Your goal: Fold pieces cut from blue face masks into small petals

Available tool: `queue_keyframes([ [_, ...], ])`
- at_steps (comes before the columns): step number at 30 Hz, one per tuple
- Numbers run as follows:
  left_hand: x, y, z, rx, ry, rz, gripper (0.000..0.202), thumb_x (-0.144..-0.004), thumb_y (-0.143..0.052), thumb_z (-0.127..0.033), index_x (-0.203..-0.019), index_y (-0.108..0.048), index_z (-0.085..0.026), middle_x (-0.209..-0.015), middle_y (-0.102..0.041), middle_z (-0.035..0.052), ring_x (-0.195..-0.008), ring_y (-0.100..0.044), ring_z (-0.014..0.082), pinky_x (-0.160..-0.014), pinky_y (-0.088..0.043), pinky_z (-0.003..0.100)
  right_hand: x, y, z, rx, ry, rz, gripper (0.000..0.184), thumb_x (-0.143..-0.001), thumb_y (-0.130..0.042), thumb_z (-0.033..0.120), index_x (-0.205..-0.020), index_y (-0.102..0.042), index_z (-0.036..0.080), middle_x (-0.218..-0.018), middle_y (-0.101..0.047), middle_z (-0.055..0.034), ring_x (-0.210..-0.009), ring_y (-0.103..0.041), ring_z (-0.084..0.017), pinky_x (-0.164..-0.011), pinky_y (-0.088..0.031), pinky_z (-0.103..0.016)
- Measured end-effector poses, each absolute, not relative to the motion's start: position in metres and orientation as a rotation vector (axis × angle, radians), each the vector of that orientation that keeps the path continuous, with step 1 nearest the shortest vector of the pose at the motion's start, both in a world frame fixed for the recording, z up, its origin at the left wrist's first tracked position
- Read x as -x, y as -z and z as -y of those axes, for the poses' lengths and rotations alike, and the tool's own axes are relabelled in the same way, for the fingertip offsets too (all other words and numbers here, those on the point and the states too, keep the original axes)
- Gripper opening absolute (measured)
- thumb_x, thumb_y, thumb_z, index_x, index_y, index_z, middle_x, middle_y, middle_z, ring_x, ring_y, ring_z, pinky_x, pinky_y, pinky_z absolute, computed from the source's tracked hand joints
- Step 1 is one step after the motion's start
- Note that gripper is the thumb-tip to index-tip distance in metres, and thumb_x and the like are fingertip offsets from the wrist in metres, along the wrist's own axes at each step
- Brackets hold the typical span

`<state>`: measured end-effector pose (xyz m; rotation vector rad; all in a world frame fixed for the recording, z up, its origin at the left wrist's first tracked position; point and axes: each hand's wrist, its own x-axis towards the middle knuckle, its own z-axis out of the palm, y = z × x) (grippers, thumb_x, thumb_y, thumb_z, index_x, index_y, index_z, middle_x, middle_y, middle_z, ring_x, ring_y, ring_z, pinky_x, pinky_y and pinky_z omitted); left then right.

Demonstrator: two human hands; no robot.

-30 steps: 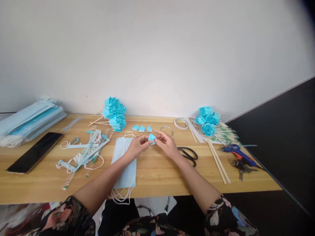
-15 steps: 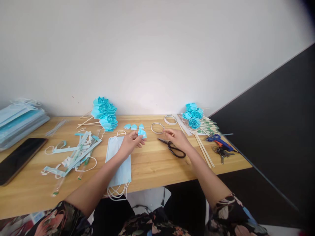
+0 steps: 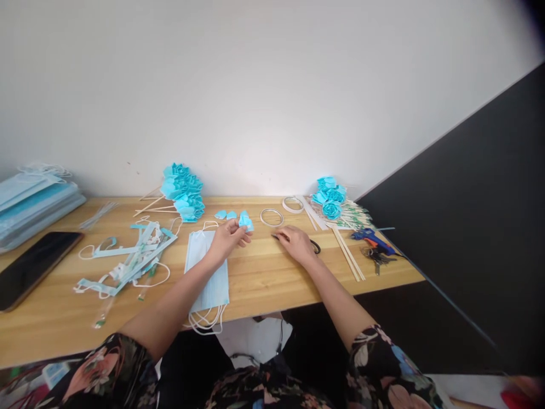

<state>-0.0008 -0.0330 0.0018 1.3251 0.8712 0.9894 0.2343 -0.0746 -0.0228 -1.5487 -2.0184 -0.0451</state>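
Observation:
My left hand (image 3: pixel 226 238) pinches a small folded blue piece (image 3: pixel 246 221) just above the wooden table (image 3: pixel 264 284). My right hand (image 3: pixel 296 243) lies over the black scissors (image 3: pixel 314 245), its fingers curled down on the handles, whose loop shows past the knuckles. A flat blue face mask (image 3: pixel 208 267) lies under my left wrist. Two small blue folded pieces (image 3: pixel 226 215) sit behind my left hand, and a thin ring of tape (image 3: pixel 272 217) lies just beyond my right hand.
Blue flower bunches on sticks lie at back left (image 3: pixel 184 191) and back right (image 3: pixel 328 197). Cut mask strips (image 3: pixel 128 261), a phone (image 3: pixel 32 267) and a stack of masks (image 3: pixel 29 199) are on the left. A blue glue gun (image 3: pixel 369 238), keys and wooden sticks (image 3: pixel 348 253) are on the right.
My right hand let go of the blue piece, reached right and came down on the scissors. My left hand kept the piece. The view swung to the right.

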Motion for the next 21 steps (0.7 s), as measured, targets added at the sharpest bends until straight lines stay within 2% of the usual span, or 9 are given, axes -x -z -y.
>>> queue_keyframes([
  [3, 0.0001, -0.0021, 0.0334, -1.334, -0.994, -0.858, 0.032, -0.072, -0.064, -0.043, -0.081, -0.056, -0.014, -0.079, -0.068, 0.0072, -0.063, -0.066, 0.0154, -0.052, -0.049, 0.024, -0.2383, 0.0237, 0.0754, 1.517, -0.032, 2.033, 0.015, -0.087, -0.055, 0.019, -0.092, -0.069, 0.022, -0.091, -0.07, -0.0044, -0.085, -0.062, -0.017, -0.076, -0.045, -0.03],
  [7, -0.0006, -0.0003, 0.0322, -1.328, -0.984, -0.877, 0.033, -0.069, -0.066, -0.044, -0.078, -0.055, -0.014, -0.076, -0.068, 0.0074, -0.06, -0.064, 0.0147, -0.051, -0.048, 0.024, -0.2409, 0.0232, 0.077, 1.518, -0.106, 2.016, 0.014, -0.086, -0.057, 0.022, -0.094, -0.069, 0.022, -0.089, -0.07, -0.0036, -0.083, -0.062, -0.017, -0.074, -0.045, -0.029],
  [21, 0.0002, -0.0017, 0.0353, -1.315, -0.927, -0.862, 0.038, -0.071, -0.066, -0.047, -0.083, -0.06, -0.013, -0.08, -0.07, 0.0082, -0.066, -0.065, 0.0155, -0.057, -0.049, 0.025, -0.2372, 0.0227, 0.075, 1.565, -0.048, 2.007, 0.015, -0.087, -0.054, 0.02, -0.085, -0.069, 0.022, -0.084, -0.07, -0.0038, -0.08, -0.061, -0.018, -0.072, -0.044, -0.029],
])
